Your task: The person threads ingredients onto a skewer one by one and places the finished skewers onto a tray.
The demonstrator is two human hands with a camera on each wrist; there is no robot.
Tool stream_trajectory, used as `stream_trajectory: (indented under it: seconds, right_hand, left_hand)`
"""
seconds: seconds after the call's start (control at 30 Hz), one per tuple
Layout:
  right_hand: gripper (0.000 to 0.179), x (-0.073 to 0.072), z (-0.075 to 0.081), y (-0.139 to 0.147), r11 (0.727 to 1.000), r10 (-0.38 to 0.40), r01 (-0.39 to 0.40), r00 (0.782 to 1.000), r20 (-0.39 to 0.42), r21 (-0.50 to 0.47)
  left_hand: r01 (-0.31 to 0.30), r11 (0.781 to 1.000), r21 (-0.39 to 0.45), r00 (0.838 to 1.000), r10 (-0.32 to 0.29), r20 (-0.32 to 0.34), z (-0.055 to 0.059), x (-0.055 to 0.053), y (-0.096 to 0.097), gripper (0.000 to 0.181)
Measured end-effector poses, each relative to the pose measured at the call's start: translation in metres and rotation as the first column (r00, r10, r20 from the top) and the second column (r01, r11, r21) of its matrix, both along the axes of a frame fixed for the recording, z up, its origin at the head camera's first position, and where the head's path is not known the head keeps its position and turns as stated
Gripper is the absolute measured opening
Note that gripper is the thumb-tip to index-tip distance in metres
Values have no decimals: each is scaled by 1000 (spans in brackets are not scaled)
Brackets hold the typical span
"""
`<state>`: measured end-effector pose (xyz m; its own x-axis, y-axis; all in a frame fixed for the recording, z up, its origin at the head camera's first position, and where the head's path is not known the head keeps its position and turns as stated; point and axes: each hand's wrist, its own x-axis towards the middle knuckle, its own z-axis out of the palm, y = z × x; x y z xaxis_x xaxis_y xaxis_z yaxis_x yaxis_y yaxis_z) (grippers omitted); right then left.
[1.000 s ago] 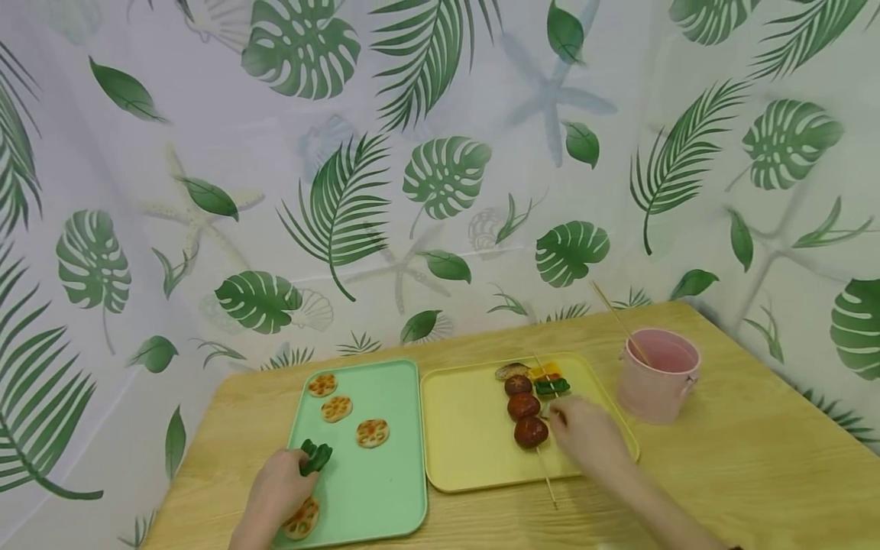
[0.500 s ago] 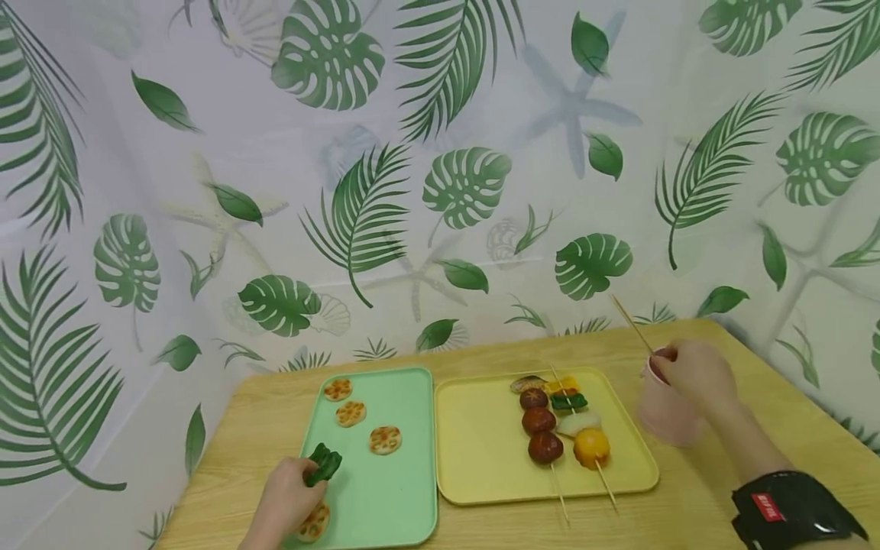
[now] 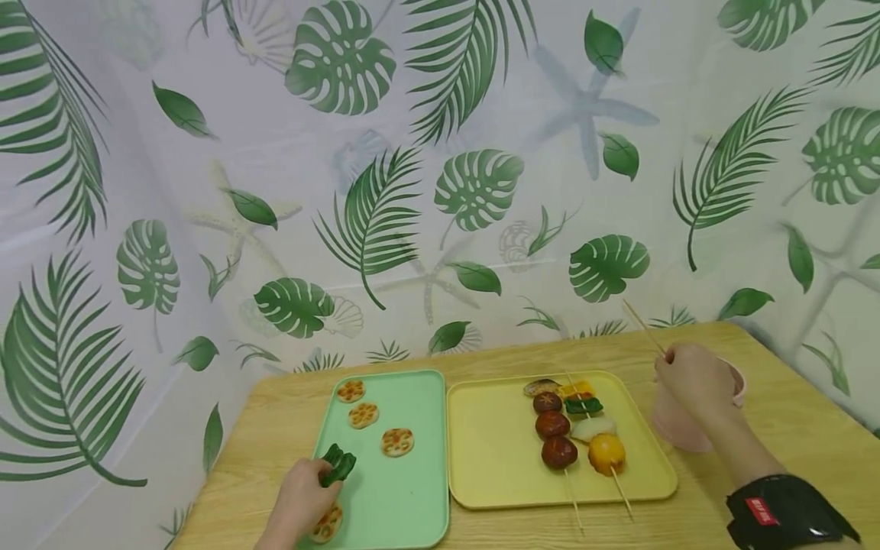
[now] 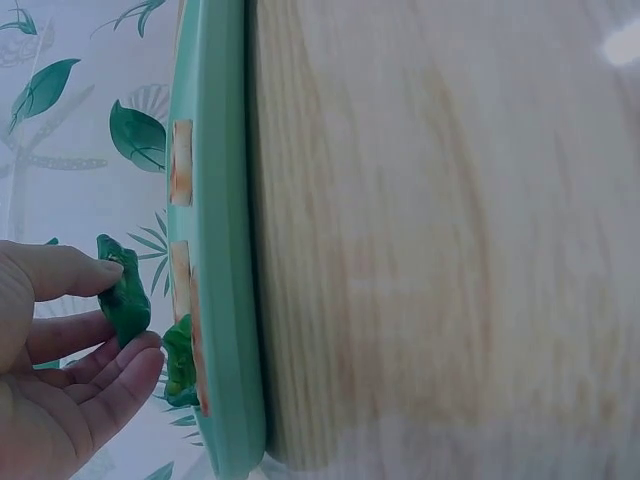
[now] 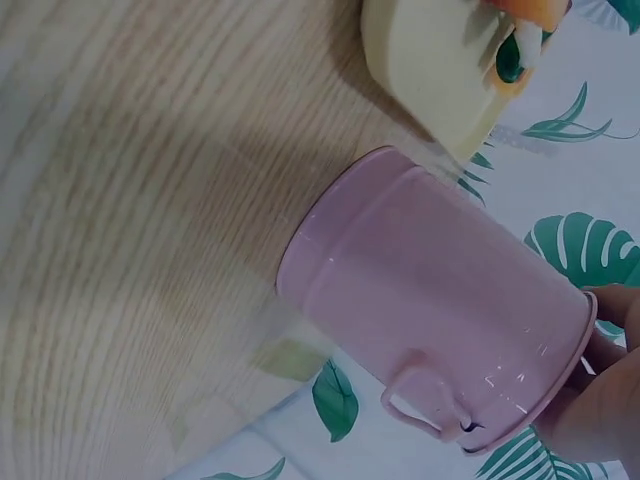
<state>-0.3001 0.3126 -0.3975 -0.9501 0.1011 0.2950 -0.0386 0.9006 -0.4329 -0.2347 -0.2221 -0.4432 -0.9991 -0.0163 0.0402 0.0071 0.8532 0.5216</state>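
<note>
White leaf-printed cloth (image 3: 419,325) stands behind a pale wooden desk (image 3: 289,412) that carries everything. On the desk a yellow tray (image 3: 488,435) and a green tray (image 3: 399,504) lie side by side, their neighbouring long edges close together. A pink metal-looking bucket (image 5: 430,290) stands just beside the yellow tray, upright, with a small loop handle on its side. Across the yellow tray lie 2 skewers: a skewer of 3 round brown pieces (image 3: 552,425), and near it a mixed skewer (image 3: 606,454) with yellow, pale and green pieces; their bare ends jut over the near rim. The hands are well apart. The right hand (image 3: 697,382), above a black wristband (image 3: 787,512), is at the bucket's mouth, curled on a thin wooden stick (image 3: 639,323) that slants up to the left. The left hand (image 3: 302,493) pinches a green piece (image 4: 125,290) between thumb and fingers over the green tray's left side. On that tray lie 4 round holed slices (image 3: 397,441), 1 partly hidden by the left hand. A second green piece (image 4: 180,365) shows at the rim, close to the fingertips; whether they touch it I cannot tell.
</note>
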Motion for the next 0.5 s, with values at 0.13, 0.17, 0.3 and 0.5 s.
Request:
stream_trajectory:
  seconds: [0.13, 0.17, 0.3, 0.5]
  right_hand:
    - [25, 1, 3, -1, 1000, -22, 21, 998, -60, -5]
    - [24, 4, 6, 0, 999, -33, 33, 995, -90, -7]
    - [26, 26, 28, 11, 989, -135, 117, 964, -229, -90]
    - [24, 66, 65, 6, 867, -305, 38, 829, -469, -497]
  left_hand:
    - [-12, 1000, 15, 1000, 12, -7, 1, 1, -2, 27]
    - [-14, 1000, 22, 1000, 14, -14, 2, 0, -1, 27]
    - [22, 996, 86, 998, -17, -55, 8, -9, 8, 26]
    - [104, 983, 148, 991, -90, -98, 19, -16, 25, 21]
